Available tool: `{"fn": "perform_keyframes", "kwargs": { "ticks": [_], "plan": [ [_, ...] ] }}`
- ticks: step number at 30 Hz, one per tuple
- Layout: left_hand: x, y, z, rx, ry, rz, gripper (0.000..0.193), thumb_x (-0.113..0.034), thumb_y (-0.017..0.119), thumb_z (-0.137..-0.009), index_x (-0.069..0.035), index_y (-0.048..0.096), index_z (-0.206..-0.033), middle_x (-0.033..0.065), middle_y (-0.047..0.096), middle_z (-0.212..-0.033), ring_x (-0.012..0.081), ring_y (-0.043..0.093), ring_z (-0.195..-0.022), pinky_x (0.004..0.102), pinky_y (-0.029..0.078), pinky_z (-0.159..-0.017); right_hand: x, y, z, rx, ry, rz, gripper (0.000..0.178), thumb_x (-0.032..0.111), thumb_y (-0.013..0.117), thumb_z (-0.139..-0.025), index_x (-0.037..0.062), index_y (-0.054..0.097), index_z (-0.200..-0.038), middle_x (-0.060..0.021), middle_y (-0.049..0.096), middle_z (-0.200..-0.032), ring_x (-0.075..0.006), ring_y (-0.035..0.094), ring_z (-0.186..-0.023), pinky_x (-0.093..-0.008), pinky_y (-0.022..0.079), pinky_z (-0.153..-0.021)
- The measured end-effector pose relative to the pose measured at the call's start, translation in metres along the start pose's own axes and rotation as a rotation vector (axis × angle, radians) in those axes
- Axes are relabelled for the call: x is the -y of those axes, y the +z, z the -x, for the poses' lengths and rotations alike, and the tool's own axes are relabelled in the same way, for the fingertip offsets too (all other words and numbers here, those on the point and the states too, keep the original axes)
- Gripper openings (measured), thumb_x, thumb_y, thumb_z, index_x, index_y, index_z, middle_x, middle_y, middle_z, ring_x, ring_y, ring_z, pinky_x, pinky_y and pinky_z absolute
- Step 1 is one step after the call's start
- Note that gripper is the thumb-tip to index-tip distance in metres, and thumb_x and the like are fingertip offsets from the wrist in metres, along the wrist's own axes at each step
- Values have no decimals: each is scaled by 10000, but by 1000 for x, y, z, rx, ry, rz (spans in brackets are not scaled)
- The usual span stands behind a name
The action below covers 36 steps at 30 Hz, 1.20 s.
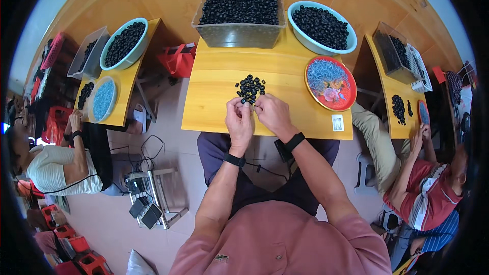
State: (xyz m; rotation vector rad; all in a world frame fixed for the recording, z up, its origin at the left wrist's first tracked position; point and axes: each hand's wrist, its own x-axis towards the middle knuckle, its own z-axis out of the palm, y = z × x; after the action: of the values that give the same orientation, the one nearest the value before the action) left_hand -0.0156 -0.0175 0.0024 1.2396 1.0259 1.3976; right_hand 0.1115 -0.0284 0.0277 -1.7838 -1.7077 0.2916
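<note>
My left hand [239,124] is closed in a pinch at the near edge of a loose pile of small, round, black parts [250,86] on the yellow table [214,66]. A small black part shows at its fingertips. Close beside it, my right hand [274,114] is also pinched, and whatever its fingertips hold is too small to make out. To the right lies a red round tray [338,103] with a flower print, bearing a heap of thin bluish pieces [326,73].
At the table's back stand a clear bin [239,36] and a light-blue basin [311,45], both full of black parts. A white label [337,122] lies near the front right edge. Co-workers sit at tables on both sides. A metal stool [160,193] with cables stands at left.
</note>
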Motion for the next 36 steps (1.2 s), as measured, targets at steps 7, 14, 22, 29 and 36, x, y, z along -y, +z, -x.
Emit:
{"fn": "perform_keyframes", "kwargs": {
  "ticks": [7,14,22,29,36],
  "plan": [
    [-2,3,1,129,4,-95,155,-44,663,-972,10,601,-1104,-2,600,-815,60,529,-730,226,474,-674,-13,-19,14,90,0,160,125,163,696,-834,44,682,-867,-131,640,-886,-357,658,-838,-477,522,-740],
    [-6,3,2,254,-42,-161,138,-25,672,-958,12,637,-1086,-4,635,-876,56,572,-795,221,491,-736,-33,-21,18,-9,72,-206,127,114,700,-832,-2,665,-871,-168,695,-837,-346,692,-789,-432,556,-734],
    [-6,19,5,322,-188,-68,141,-38,678,-964,8,619,-1084,37,695,-946,64,627,-845,224,511,-772,-52,-14,32,-47,288,-655,128,44,720,-859,-24,676,-958,-112,751,-894,-157,725,-830,-311,574,-754],
    [1,17,8,313,-127,-134,167,-29,675,-961,34,624,-1107,89,736,-950,91,681,-859,244,538,-760,-40,-15,38,-151,66,-492,118,25,673,-887,-15,662,-998,-157,706,-883,-274,709,-805,-356,553,-732],
    [-4,19,13,363,-136,-81,165,-14,681,-958,31,631,-1109,68,723,-979,77,659,-889,230,528,-803,-35,-23,36,-173,-28,-458,130,39,649,-910,0,646,-1034,-182,683,-885,-339,687,-813,-407,535,-724]
  ]
}}
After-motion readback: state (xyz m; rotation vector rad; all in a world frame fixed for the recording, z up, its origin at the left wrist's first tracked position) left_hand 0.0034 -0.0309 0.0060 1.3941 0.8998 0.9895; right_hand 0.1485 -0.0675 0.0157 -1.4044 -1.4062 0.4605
